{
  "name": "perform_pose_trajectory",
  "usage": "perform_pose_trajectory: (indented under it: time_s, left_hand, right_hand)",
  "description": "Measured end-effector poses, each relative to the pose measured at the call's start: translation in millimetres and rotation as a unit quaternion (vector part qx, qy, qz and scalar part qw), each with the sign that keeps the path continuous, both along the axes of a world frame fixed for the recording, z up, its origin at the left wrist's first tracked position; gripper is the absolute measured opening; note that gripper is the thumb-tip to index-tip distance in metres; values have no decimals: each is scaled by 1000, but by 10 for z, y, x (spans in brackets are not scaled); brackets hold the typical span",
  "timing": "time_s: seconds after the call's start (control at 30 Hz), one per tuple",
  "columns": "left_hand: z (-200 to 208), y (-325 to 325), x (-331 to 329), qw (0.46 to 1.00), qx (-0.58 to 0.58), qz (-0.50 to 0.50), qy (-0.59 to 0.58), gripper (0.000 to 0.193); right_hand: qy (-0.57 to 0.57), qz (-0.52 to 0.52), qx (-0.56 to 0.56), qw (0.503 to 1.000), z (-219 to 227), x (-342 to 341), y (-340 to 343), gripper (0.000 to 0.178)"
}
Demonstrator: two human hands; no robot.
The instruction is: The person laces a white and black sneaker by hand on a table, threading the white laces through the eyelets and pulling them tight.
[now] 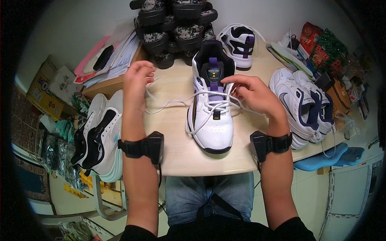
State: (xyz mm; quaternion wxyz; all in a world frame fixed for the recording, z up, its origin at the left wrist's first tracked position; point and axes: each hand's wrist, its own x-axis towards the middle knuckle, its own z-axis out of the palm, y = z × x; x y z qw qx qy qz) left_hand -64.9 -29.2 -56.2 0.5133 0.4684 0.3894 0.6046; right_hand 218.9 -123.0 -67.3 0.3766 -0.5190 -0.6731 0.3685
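In the middle of the table stands a white, black and purple sneaker (215, 130), its toe toward me. White shoelace (169, 107) crosses its lower eyelets, and a long loose length runs left to my left hand (139, 76). That hand is raised off the table, its fingers closed on the lace. My right hand (257, 93) is at the right edge of the sneaker's collar, beside the upper eyelets. Its index finger and thumb come together around the lace there. The purple tongue with a dark badge (215, 75) stands up between the eyelet rows.
A matching sneaker (240, 48) stands behind. White sneakers with navy lining (299, 106) are at the right edge, white-and-black running shoes (104, 136) at the left. Camouflage shoes (155, 38) are stacked at the back, near papers (114, 56). A blue stool seat (321, 158) is lower right.
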Motion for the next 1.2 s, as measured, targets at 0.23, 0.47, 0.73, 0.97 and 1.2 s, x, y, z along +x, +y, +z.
perform_pose_trajectory:
  time_s: [0.23, 0.47, 0.73, 0.97, 1.2]
  left_hand:
    - [-156, -269, 509, 896, 135, -263, 330, 18]
    - [-81, -401, 574, 868, 181, -227, 404, 18]
    - [-251, -7, 121, 803, 76, -56, 588, 12]
    - [32, -368, 422, 873, 130, -232, 409, 17]
    - [-153, -355, 591, 873, 185, -286, 350, 15]
  right_hand:
    - [-7, 0, 9, 1000, -29, 10, 24, 41]
    - [-14, -11, 18, 1000, -7, 5, 10, 42]
    - [-13, -16, -6, 1000, -24, 15, 23, 40]
    - [-8, -14, 38, 999, -117, 32, 64, 42]
    - [-13, -19, 61, 998, -143, 76, 67, 42]
